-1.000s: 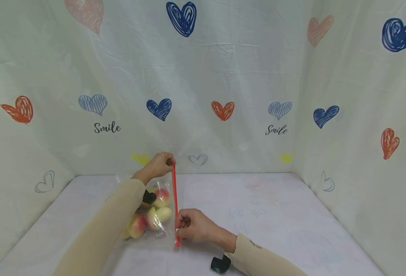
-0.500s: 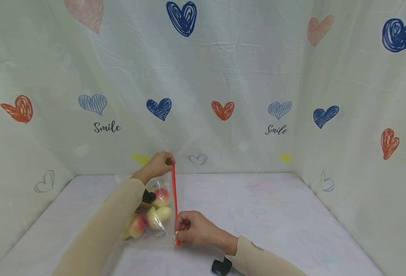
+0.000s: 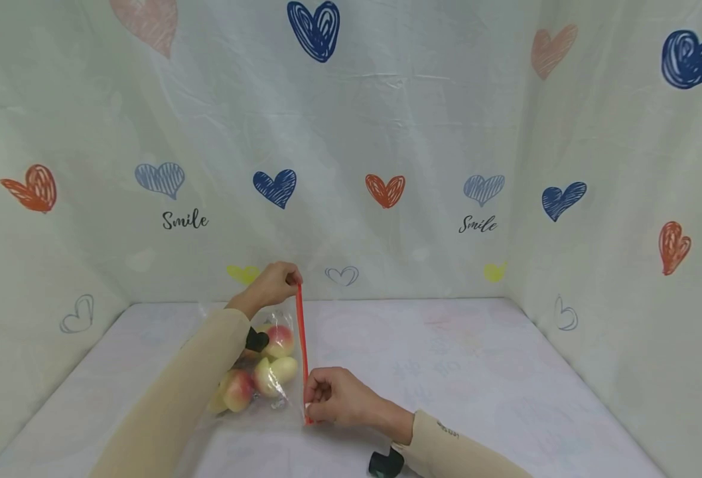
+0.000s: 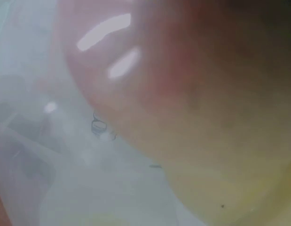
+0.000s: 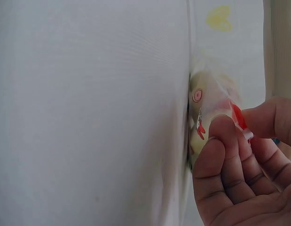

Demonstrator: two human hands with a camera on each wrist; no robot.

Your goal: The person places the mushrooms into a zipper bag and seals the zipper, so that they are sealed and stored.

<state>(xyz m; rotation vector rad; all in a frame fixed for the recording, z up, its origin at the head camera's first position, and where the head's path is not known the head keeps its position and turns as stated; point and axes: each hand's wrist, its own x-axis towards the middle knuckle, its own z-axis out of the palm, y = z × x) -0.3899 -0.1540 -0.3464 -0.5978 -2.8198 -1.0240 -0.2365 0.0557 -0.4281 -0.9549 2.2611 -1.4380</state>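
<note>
A clear plastic zip bag lies on the table with its red zip strip running away from me along its right edge. Several peach-like fruits, yellow with red blush, are inside it. My left hand pinches the strip's far end. Near the other end, my right hand pinches the strip between thumb and fingers, where a small white piece shows in the right wrist view. A fruit behind shiny plastic fills most of the left wrist view. My left sleeve hides part of the bag.
The white table ends at a cloth backdrop printed with hearts. Dark wrist cameras sit under both wrists, the left one close against the bag and the right one just above the table.
My right hand has slid slightly toward me along the strip, covering more of its near end. The left hand still pinches the far end, and the bag is nearly still.
</note>
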